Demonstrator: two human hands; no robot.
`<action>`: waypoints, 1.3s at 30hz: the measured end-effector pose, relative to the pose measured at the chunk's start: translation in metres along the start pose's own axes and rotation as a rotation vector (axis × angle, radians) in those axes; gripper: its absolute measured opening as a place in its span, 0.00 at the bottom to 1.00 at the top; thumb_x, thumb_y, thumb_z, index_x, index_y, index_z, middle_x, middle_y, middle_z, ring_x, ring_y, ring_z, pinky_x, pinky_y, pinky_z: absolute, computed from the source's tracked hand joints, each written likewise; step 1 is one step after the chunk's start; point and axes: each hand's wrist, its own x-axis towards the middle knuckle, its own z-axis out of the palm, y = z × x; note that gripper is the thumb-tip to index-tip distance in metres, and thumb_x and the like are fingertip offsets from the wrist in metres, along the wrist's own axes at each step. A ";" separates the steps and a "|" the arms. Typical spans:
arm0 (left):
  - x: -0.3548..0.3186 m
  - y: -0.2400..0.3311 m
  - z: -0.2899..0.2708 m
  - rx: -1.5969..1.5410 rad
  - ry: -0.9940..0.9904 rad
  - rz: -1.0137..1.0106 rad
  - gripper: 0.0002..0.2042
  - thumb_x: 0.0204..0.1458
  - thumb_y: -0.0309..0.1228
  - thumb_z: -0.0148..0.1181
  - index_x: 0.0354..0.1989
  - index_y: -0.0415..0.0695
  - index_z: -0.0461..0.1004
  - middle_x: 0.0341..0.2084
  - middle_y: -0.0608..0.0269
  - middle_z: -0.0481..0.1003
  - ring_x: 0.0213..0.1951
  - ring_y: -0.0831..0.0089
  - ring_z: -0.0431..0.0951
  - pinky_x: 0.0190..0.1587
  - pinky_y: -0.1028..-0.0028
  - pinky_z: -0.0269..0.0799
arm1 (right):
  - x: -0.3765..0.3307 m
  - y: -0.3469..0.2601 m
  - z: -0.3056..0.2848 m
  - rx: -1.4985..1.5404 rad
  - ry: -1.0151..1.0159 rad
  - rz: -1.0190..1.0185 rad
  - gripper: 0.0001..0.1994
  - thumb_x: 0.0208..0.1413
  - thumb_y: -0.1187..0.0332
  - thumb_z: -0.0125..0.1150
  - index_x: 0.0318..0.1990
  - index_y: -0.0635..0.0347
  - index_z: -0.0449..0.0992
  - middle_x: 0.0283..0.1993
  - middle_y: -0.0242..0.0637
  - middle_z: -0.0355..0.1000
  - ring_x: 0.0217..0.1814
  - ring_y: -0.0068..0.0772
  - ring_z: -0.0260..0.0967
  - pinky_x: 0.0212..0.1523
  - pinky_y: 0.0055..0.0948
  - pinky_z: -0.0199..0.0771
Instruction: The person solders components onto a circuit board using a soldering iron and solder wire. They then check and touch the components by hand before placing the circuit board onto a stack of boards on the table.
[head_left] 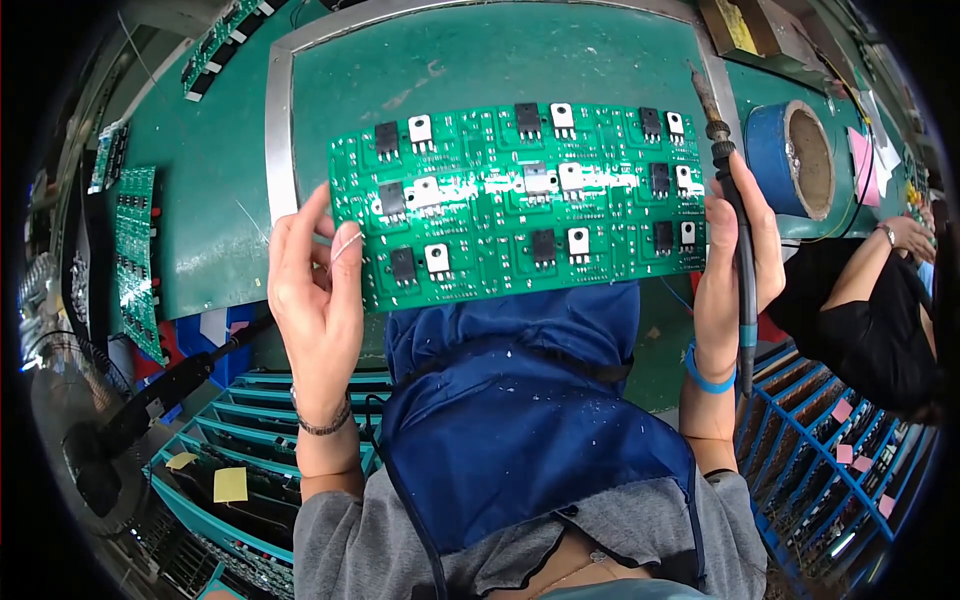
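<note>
A green circuit board [502,240] is held up over the front of the bench, its face toward me. Rows of black and silver-backed transistors stand out on it, and a bright glare crosses its middle. My left hand [315,290] grips the board's left edge, thumb in front and fingers partly hidden behind. A thin white strand [346,243] crosses that thumb. My right hand [716,285] closes on the right edge and also holds a soldering iron [745,255] upright along the hand. The iron's tip points away toward the far side.
A metal frame [281,140] borders the green bench [480,60]. A blue cylinder with a tan inside [768,160] stands at right. More boards [136,255] lie at left. Racks of boards [240,440] flank my lap. A co-worker's arm [865,265] shows at far right.
</note>
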 end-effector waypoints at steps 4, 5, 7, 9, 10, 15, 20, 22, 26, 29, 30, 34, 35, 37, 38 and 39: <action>0.029 -0.001 0.000 0.142 -0.005 -0.007 0.17 0.58 0.27 0.59 0.55 0.33 0.71 0.34 0.65 0.66 0.26 0.83 0.63 0.26 0.81 0.60 | 0.017 -0.001 0.017 0.105 0.066 -0.061 0.16 0.59 0.76 0.59 0.55 0.66 0.75 0.46 0.45 0.77 0.45 0.33 0.76 0.49 0.28 0.73; 0.036 -0.007 0.000 0.120 -0.037 -0.023 0.18 0.58 0.28 0.60 0.55 0.33 0.71 0.34 0.65 0.66 0.26 0.84 0.63 0.26 0.81 0.60 | 0.021 -0.002 0.018 0.127 0.054 -0.042 0.16 0.59 0.76 0.59 0.55 0.66 0.75 0.46 0.45 0.77 0.45 0.32 0.76 0.48 0.27 0.73; 0.042 -0.013 -0.001 0.085 -0.094 -0.078 0.19 0.57 0.29 0.62 0.55 0.35 0.71 0.36 0.65 0.67 0.26 0.85 0.63 0.27 0.83 0.61 | 0.028 -0.002 0.023 0.133 0.048 -0.062 0.15 0.60 0.75 0.59 0.54 0.66 0.76 0.43 0.44 0.77 0.42 0.30 0.76 0.46 0.27 0.73; 0.044 -0.008 -0.006 0.040 -0.101 -0.100 0.19 0.56 0.28 0.62 0.55 0.36 0.72 0.38 0.66 0.68 0.27 0.86 0.63 0.27 0.84 0.60 | 0.028 0.001 0.023 0.141 0.051 -0.047 0.15 0.60 0.75 0.59 0.54 0.66 0.76 0.43 0.44 0.77 0.41 0.30 0.75 0.46 0.26 0.73; 0.044 -0.004 -0.009 -0.008 -0.105 -0.121 0.19 0.56 0.28 0.63 0.55 0.37 0.72 0.39 0.67 0.68 0.28 0.86 0.63 0.28 0.84 0.60 | 0.026 0.004 0.022 0.146 0.055 -0.034 0.15 0.60 0.75 0.59 0.54 0.66 0.76 0.43 0.43 0.77 0.41 0.29 0.75 0.46 0.26 0.73; 0.038 0.019 -0.025 -0.271 -0.160 -0.187 0.05 0.59 0.24 0.51 0.32 0.38 0.71 0.45 0.63 0.68 0.36 0.82 0.64 0.39 0.81 0.59 | 0.016 -0.001 -0.006 0.103 0.088 0.004 0.16 0.57 0.74 0.62 0.53 0.69 0.76 0.39 0.44 0.78 0.39 0.29 0.76 0.43 0.24 0.74; 0.028 0.047 0.008 -0.057 -0.432 0.171 0.05 0.47 0.18 0.64 0.33 0.37 0.78 0.31 0.61 0.72 0.32 0.72 0.74 0.36 0.74 0.70 | 0.001 -0.009 -0.036 0.195 0.080 -0.142 0.15 0.59 0.67 0.62 0.44 0.74 0.75 0.29 0.49 0.77 0.23 0.33 0.73 0.24 0.25 0.72; 0.025 0.052 0.020 0.005 -0.416 0.267 0.07 0.45 0.19 0.67 0.33 0.39 0.79 0.25 0.62 0.70 0.27 0.70 0.74 0.28 0.74 0.71 | 0.002 -0.012 -0.051 0.215 -0.093 -0.239 0.16 0.57 0.65 0.64 0.43 0.73 0.75 0.25 0.44 0.75 0.19 0.30 0.70 0.20 0.23 0.68; -0.005 0.056 0.032 -0.038 -0.809 0.362 0.10 0.42 0.25 0.71 0.35 0.42 0.80 0.21 0.65 0.67 0.21 0.73 0.73 0.20 0.74 0.68 | 0.004 -0.022 -0.051 0.238 -0.142 -0.355 0.15 0.55 0.64 0.66 0.42 0.69 0.75 0.20 0.35 0.72 0.14 0.28 0.65 0.16 0.24 0.65; -0.018 0.054 0.037 -0.118 -0.761 0.284 0.09 0.42 0.23 0.71 0.34 0.44 0.81 0.23 0.65 0.69 0.21 0.73 0.73 0.21 0.74 0.69 | 0.007 -0.026 -0.050 0.255 -0.163 -0.397 0.15 0.56 0.64 0.66 0.41 0.69 0.75 0.18 0.34 0.71 0.14 0.27 0.66 0.15 0.22 0.64; -0.014 0.053 0.037 -0.155 -0.690 0.232 0.09 0.42 0.23 0.71 0.33 0.44 0.81 0.23 0.65 0.70 0.21 0.75 0.72 0.21 0.75 0.68 | 0.008 -0.026 -0.052 0.271 -0.222 -0.401 0.15 0.55 0.64 0.66 0.40 0.69 0.76 0.18 0.34 0.71 0.14 0.27 0.66 0.14 0.21 0.63; 0.011 0.051 0.026 0.071 -0.353 0.194 0.09 0.39 0.19 0.72 0.30 0.41 0.80 0.24 0.64 0.72 0.24 0.73 0.74 0.24 0.74 0.70 | 0.011 -0.024 -0.055 0.323 -0.369 -0.476 0.14 0.55 0.64 0.67 0.38 0.69 0.77 0.18 0.34 0.72 0.15 0.25 0.67 0.12 0.18 0.61; 0.012 0.049 0.029 0.096 -0.317 0.205 0.09 0.39 0.19 0.72 0.30 0.42 0.80 0.24 0.64 0.71 0.23 0.73 0.73 0.24 0.74 0.69 | 0.008 -0.028 -0.053 0.314 -0.349 -0.462 0.13 0.55 0.65 0.67 0.37 0.70 0.78 0.19 0.34 0.72 0.14 0.24 0.66 0.11 0.17 0.60; 0.014 0.049 0.032 0.129 -0.278 0.208 0.10 0.38 0.18 0.71 0.30 0.42 0.80 0.23 0.64 0.70 0.23 0.73 0.73 0.23 0.74 0.68 | 0.010 -0.033 -0.051 0.299 -0.361 -0.473 0.12 0.54 0.66 0.66 0.36 0.70 0.79 0.19 0.34 0.72 0.14 0.24 0.66 0.11 0.17 0.60; 0.014 0.048 0.036 0.123 -0.256 0.225 0.10 0.37 0.18 0.71 0.29 0.42 0.79 0.22 0.64 0.69 0.22 0.72 0.72 0.23 0.74 0.67 | 0.011 -0.035 -0.051 0.280 -0.371 -0.487 0.12 0.54 0.67 0.66 0.35 0.70 0.79 0.18 0.33 0.71 0.14 0.23 0.66 0.11 0.17 0.60; 0.013 0.047 0.038 0.116 -0.232 0.241 0.11 0.36 0.17 0.71 0.29 0.43 0.79 0.22 0.65 0.68 0.22 0.72 0.71 0.23 0.74 0.67 | 0.010 -0.036 -0.047 0.280 -0.345 -0.506 0.10 0.51 0.68 0.67 0.34 0.69 0.80 0.18 0.32 0.71 0.14 0.21 0.65 0.10 0.17 0.59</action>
